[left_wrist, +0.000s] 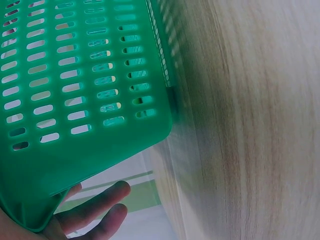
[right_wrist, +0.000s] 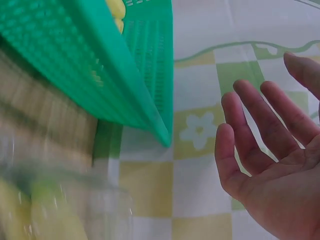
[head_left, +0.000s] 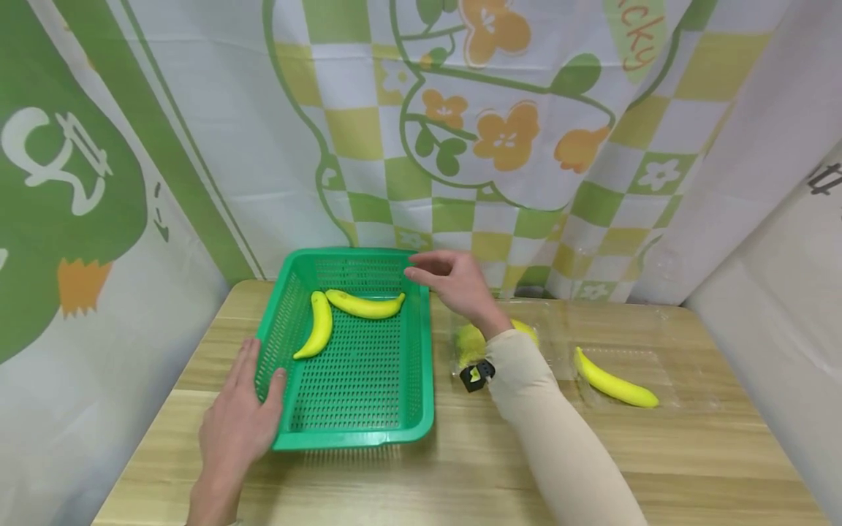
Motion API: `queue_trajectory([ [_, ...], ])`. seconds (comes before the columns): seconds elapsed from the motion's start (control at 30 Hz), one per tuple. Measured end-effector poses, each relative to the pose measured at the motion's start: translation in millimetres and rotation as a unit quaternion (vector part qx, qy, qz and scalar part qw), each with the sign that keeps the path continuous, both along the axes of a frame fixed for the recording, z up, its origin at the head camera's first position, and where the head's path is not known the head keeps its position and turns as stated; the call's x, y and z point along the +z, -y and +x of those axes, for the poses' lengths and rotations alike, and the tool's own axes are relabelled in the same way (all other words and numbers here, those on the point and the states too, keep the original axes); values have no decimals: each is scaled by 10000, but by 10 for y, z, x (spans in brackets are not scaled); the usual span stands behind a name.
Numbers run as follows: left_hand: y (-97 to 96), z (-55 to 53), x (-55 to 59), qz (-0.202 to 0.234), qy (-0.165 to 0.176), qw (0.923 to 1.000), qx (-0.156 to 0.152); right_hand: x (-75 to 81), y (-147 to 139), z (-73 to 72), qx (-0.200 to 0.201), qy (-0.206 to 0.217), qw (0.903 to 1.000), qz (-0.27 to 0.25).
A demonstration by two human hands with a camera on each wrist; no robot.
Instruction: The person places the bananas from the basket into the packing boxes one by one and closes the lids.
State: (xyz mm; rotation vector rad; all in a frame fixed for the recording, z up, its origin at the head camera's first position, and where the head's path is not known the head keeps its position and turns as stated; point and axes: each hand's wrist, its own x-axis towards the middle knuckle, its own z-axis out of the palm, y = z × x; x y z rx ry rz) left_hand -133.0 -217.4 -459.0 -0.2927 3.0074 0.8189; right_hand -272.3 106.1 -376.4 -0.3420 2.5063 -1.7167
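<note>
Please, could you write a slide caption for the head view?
Left hand touching a green basket with two bananas; empty right hand near its far right corner.

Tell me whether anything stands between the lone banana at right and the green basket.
Yes: between the lone banana and the green basket, the right forearm crosses, and a clear container with yellow contents sits there, partly hidden by it.

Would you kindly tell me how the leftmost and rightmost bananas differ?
The leftmost banana lies inside the green basket; the rightmost banana lies outside it, in or on clear plastic. The leftmost runs mostly front to back, the rightmost more sideways. Both are yellow and curved.
</note>
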Motion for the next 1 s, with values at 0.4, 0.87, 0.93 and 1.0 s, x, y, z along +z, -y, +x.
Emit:
queue_trajectory([
  [0.4, -17, 12, 11, -11, -44, 10000, 34, -136, 417, -48, -30, 319, 9971, -685],
  [0.87, -30, 5, 10, -13, -56, 10000, 66, -264, 939, -72, -14, 589, 9869, -1503],
  [0.93, -30, 5, 8, -6, -62, 10000, 68, -312, 979, -76, -53, 586, 9863, -1538],
  [1.0, -29, 5, 7, -6, -61, 10000, 64, -353, 1016, -75, -109, 582, 9856, -1581],
])
